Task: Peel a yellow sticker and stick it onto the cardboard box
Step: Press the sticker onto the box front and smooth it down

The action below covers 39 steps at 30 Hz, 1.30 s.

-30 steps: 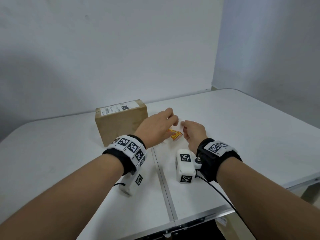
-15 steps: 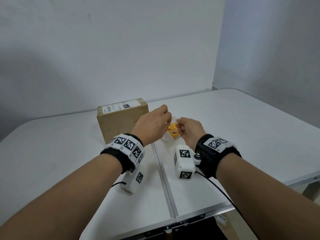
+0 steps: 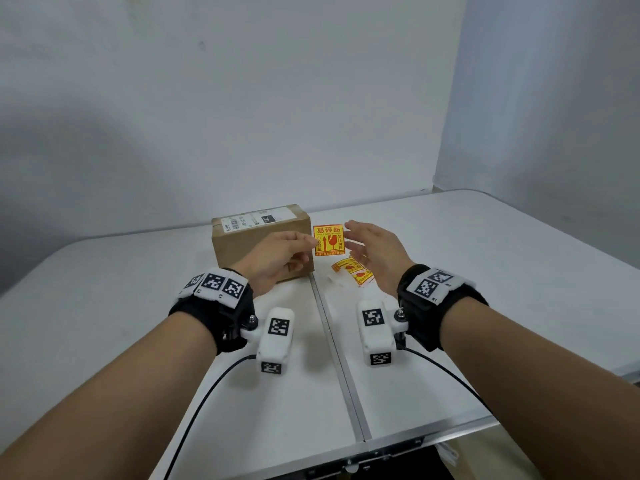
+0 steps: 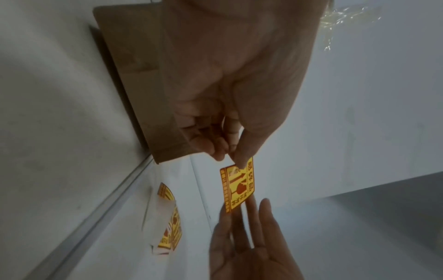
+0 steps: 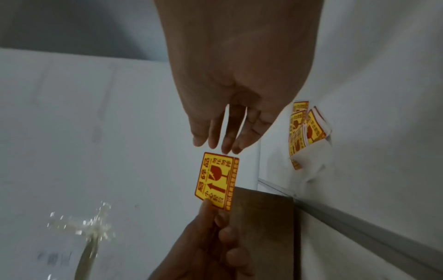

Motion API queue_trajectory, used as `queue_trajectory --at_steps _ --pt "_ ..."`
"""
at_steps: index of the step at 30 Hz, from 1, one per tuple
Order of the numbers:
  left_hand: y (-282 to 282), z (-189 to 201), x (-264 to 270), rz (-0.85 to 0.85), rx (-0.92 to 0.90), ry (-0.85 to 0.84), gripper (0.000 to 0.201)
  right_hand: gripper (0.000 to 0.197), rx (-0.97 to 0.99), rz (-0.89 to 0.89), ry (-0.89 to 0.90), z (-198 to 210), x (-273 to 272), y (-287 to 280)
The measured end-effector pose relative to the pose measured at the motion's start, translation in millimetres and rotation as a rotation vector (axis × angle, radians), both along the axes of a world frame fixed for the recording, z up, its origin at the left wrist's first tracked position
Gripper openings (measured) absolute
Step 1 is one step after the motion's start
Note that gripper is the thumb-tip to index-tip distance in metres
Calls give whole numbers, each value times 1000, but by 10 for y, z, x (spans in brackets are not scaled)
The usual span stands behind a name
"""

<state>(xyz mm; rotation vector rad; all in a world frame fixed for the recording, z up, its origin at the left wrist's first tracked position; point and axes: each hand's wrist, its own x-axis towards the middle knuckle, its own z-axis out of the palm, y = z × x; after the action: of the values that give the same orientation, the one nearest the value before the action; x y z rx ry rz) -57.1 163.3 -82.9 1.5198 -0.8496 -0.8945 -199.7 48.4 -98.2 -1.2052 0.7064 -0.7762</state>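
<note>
You are now holding the yellow sticker (image 3: 329,240) up in the air, face toward you, where half a second ago it was still low between both hands, close over the desk. Your left hand (image 3: 277,259) is pinching its left edge between thumb and fingertips, and the wrist views show that same pinch at one corner. Your right hand (image 3: 375,252) is no longer pinching anything; its fingers are spread and straight, hovering just beside the sticker's right edge, and from the right wrist view you cannot tell whether a fingertip is touching it.

That lift probably means the peel is done. The sticker is hanging free of the pile of stickers (image 3: 353,274) lying on the desk under your right hand, with a curl of white backing paper (image 5: 311,159) beside them. What is left is carrying the sticker over to the cardboard box (image 3: 256,244), which is standing just behind your left hand toward the far edge of the desk (image 3: 485,271), and pressing it down.

The sticker is carrying red print: large Chinese characters across the top reading 易碎品, an upward arrow, a broken wine glass and smaller characters too fine to read. The box top is bearing a white shipping label (image 3: 258,219) with a barcode and a black patch; its text is too small to make out.
</note>
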Motion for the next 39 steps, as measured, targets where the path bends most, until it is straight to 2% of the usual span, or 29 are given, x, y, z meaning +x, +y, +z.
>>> queue_trajectory --at_steps 10,16,21,25,27,31,34,36,39 --pt "235 -47 164 89 2 -40 3 13 -559 -2 245 108 262 176" --pt "384 -49 252 143 -4 -110 6 7 -733 1 288 142 436 260" --pt "501 -8 335 257 -46 -295 5 5 -784 -5 297 131 555 303" --pt "572 61 499 448 -107 -512 8 7 -758 15 289 122 608 320" --pt "572 109 570 489 -93 -640 12 7 -762 59 277 134 629 350" --pt "530 190 665 388 27 -908 28 6 -755 128 253 203 693 417" --pt "504 220 689 302 100 -877 41 9 -797 163 305 259 761 395" --pt "495 199 690 237 116 -874 41 7 -793 189 338 266 818 360" --pt "496 148 717 203 119 -954 38 4 -737 211 366 229 906 315"
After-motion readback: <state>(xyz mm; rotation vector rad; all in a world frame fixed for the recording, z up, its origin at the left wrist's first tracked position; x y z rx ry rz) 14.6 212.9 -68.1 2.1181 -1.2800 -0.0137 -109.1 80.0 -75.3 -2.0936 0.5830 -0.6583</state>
